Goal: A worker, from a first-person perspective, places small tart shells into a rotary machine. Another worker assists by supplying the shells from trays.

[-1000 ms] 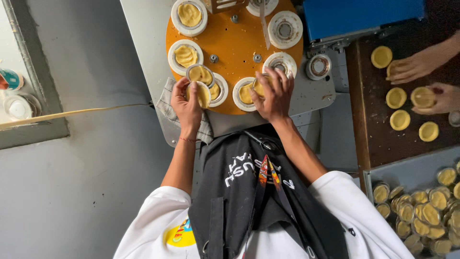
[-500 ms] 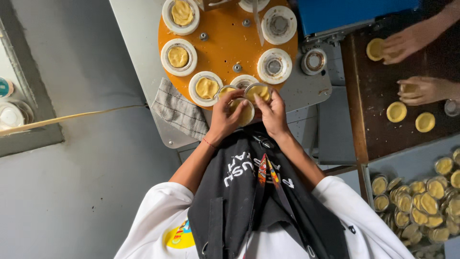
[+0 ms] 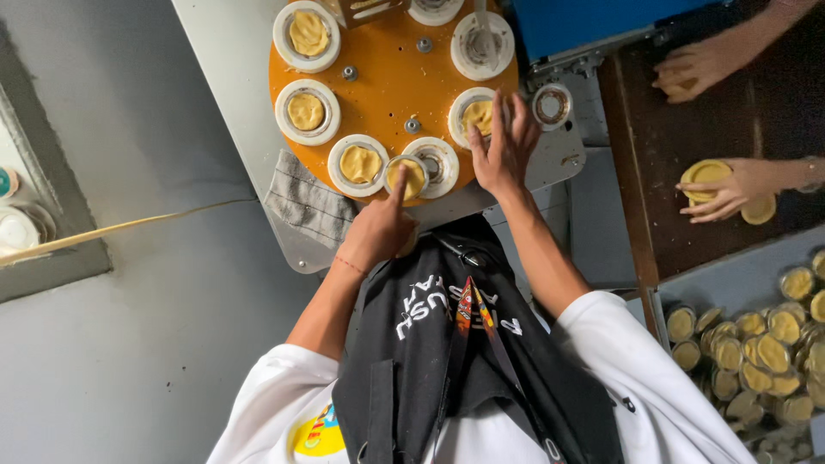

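Pressing an index finger, the left hand, otherwise curled, pushes a dough-filled tin at the near edge of the orange turntable | right hand spread flat beside another filled cup, gripping nothing | grey machine deck around; a cloth at its left edge | a co-worker's hands over the dark tray, well apart | tin round, mouth up.

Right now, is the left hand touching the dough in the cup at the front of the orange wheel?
Touching. The head view shows the left hand with its forefinger pressed onto the yellow dough in the front cup of the orange wheel.
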